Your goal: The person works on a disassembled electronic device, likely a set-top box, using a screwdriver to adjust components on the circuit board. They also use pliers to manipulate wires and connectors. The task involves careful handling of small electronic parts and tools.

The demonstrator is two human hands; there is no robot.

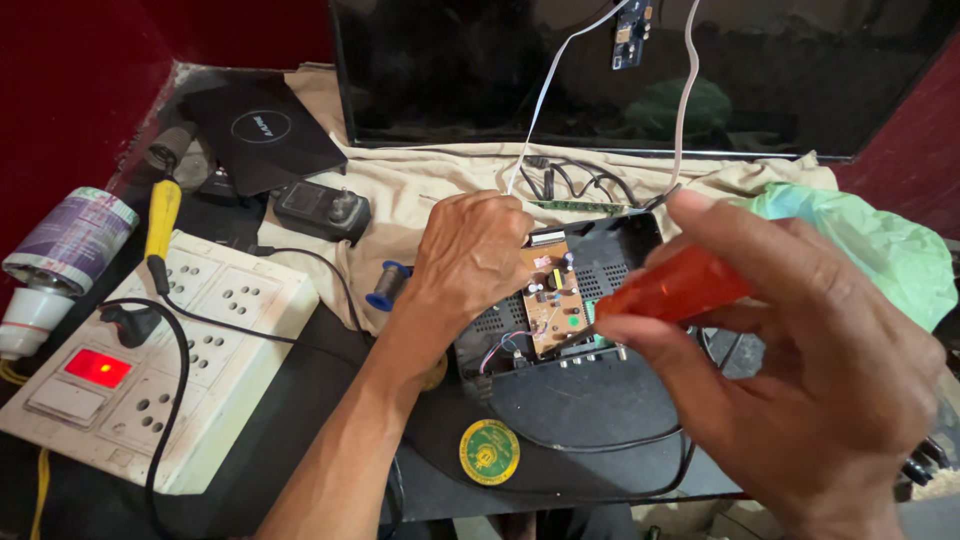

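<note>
We have our right hand (800, 370) closed around the orange handle of a screwdriver (672, 288), held like a pen so the shaft slants down toward the small brown circuit board (550, 298); the tip seems to meet the board near its lower edge, though the shaft is thin and partly lost against the parts there. Our left hand (470, 255) lies curled over the left rim of the open black box (600, 290) that houses the board, fingers bent down onto it, most likely to keep the light casing from sliding while the tool presses in. We cannot see whether the fingertips pinch anything beneath.

The box sits on a dark flat surface just in front of us, tilted a little, with a round yellow and green tin (489, 452) near its front edge and black cables looping around it. Just beside our left wrist lies a blue spool (385, 285) of wire, close enough to reach. Behind the box a beige cloth (420, 180) pads the table under a large dark screen panel (600, 70), which trails white flat cables. To the left stands a white switchboard (200, 350) with a red lamp lit, a plug seated in it, and a yellow-handled tool (160, 225) resting across its top. A green plastic bag (880, 250) lies crumpled to the right.
</note>
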